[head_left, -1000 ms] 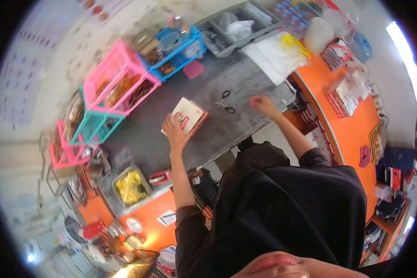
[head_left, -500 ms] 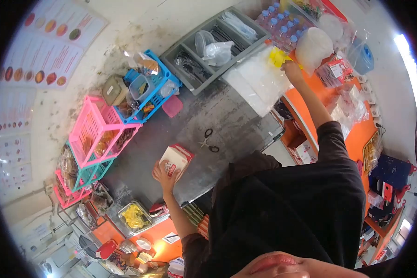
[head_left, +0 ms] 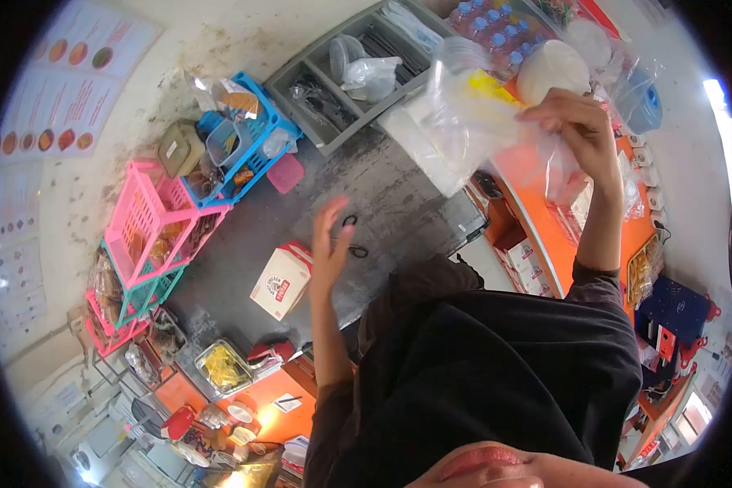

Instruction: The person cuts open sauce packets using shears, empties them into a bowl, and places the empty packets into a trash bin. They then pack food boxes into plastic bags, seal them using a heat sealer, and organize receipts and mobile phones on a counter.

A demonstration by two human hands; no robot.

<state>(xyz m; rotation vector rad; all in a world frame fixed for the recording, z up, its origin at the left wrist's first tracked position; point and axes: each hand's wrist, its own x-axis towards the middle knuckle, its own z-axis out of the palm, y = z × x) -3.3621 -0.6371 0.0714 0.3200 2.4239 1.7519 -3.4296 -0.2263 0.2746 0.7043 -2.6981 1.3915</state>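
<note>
My right hand (head_left: 579, 134) pinches a clear plastic bag (head_left: 464, 110) by its edge. The bag hangs above a stack of clear plastic sheets or bags (head_left: 419, 142) with a yellow patch showing through. My left hand (head_left: 330, 248) is raised over the dark counter, fingers apart and holding nothing. Beside it stands a white and red printed takeaway box (head_left: 281, 283), which it does not appear to touch. Black-handled scissors (head_left: 355, 250) lie on the counter, partly hidden behind my left hand.
A grey divided tray (head_left: 325, 134) with cutlery is at the back. Blue (head_left: 252, 179) and pink baskets (head_left: 138, 236) line the wall. A metal tray of yellow food (head_left: 224, 366) sits at lower left. Bottles (head_left: 496, 32) stand at upper right.
My right hand has lifted a clear plastic bag off the stack and moved right with it. My left hand has let go of the box and moved up and right.
</note>
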